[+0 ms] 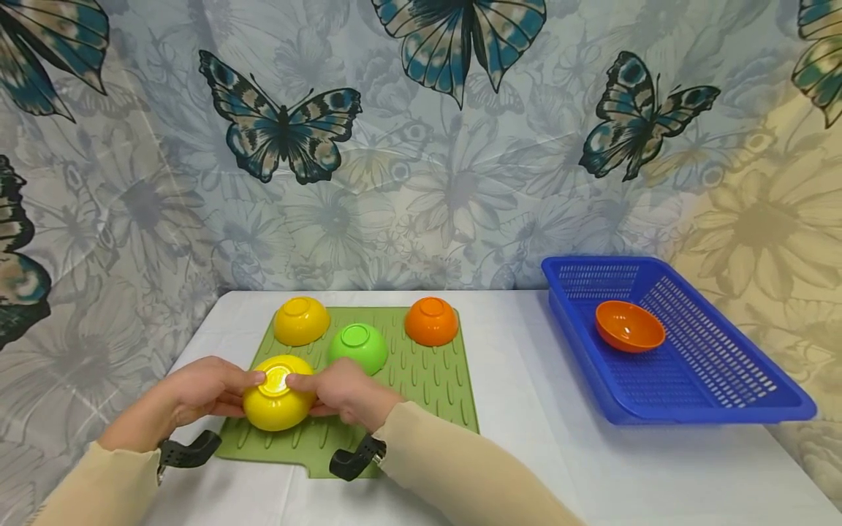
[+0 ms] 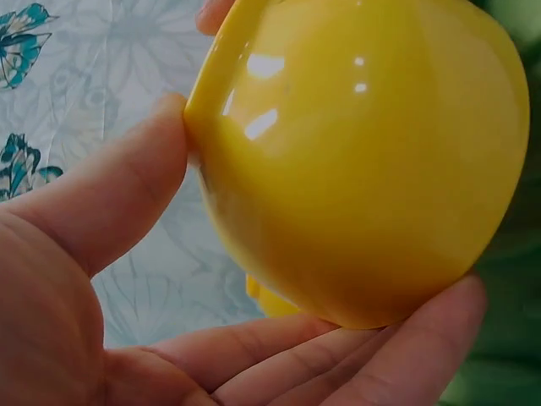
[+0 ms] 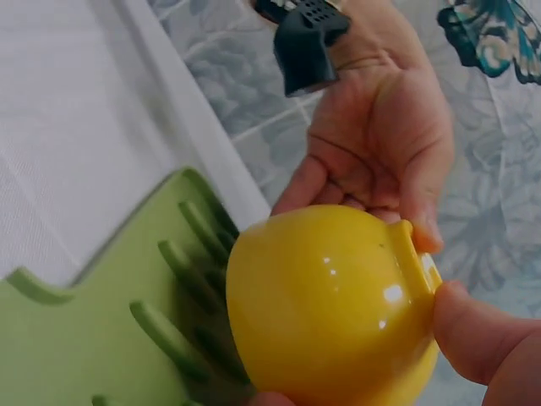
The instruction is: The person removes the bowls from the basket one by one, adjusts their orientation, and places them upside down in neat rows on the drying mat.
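Note:
A glossy yellow bowl [image 1: 276,409] is held bottom up between both hands, over the front left of the green drying mat [image 1: 427,409]. My left hand [image 1: 204,391] grips its left side, thumb on the foot ring and fingers beneath, as the left wrist view shows with the bowl [image 2: 363,169] close up. From the right, my right hand [image 1: 349,391] pinches it the same way, thumb on the base. In the right wrist view the bowl [image 3: 325,304] hangs beside the mat's raised ridges. Just behind stands an upturned green bowl [image 1: 358,347].
Farther back on the mat are an upturned yellow-orange bowl [image 1: 301,321] at left and an orange bowl [image 1: 431,321] at right. A blue plastic basket [image 1: 592,387] stands on the white table [image 1: 520,380] at right, with an orange bowl [image 1: 629,326] inside it.

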Demonstrator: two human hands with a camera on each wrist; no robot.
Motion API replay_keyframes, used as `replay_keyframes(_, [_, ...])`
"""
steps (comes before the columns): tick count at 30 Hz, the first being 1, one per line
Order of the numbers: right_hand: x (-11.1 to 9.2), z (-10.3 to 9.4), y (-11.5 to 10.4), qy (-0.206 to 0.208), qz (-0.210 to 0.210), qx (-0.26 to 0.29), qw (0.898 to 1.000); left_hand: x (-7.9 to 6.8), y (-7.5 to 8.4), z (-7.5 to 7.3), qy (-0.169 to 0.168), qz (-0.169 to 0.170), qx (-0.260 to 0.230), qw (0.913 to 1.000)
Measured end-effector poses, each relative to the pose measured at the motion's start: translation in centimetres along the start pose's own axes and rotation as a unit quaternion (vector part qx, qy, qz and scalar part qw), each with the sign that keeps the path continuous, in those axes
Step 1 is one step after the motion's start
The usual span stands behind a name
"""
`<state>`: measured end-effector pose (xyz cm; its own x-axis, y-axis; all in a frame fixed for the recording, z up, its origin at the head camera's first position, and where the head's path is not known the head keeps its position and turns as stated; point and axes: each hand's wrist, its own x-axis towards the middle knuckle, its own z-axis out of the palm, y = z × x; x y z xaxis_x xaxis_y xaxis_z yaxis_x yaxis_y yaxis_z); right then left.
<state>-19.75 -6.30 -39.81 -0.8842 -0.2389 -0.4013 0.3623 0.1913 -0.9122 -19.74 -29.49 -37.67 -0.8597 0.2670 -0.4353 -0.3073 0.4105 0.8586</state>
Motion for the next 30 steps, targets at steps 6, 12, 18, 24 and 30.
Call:
replay_keyframes(6, [0.0,1.3,0.0,0.014,-0.002,-0.019,1.0,-0.2,-0.5,-0.8,-0.009,-0.006,-0.012,0.9999])
replay_keyframes(12, [0.0,1.7,-0.2,0.026,-0.007,-0.043,0.999,-0.3,-0.7,-1.2,-0.026,-0.001,-0.033,0.9991])
replay_keyframes(18, [0.4,1.8,-0.2,0.04,-0.004,-0.085,0.996,0.0,-1.2,-1.1,-0.027,-0.005,-0.042,0.9987])
replay_keyframes(24, [0.6,1.7,0.0,0.043,-0.005,-0.133,0.99,0.3,-1.7,-0.9,-0.034,-0.004,-0.052,0.9981])
replay_keyframes(30, [0.7,1.5,0.0,0.039,-0.002,-0.14,0.989,0.4,-1.7,-0.8,-0.026,-0.013,-0.052,0.9982])
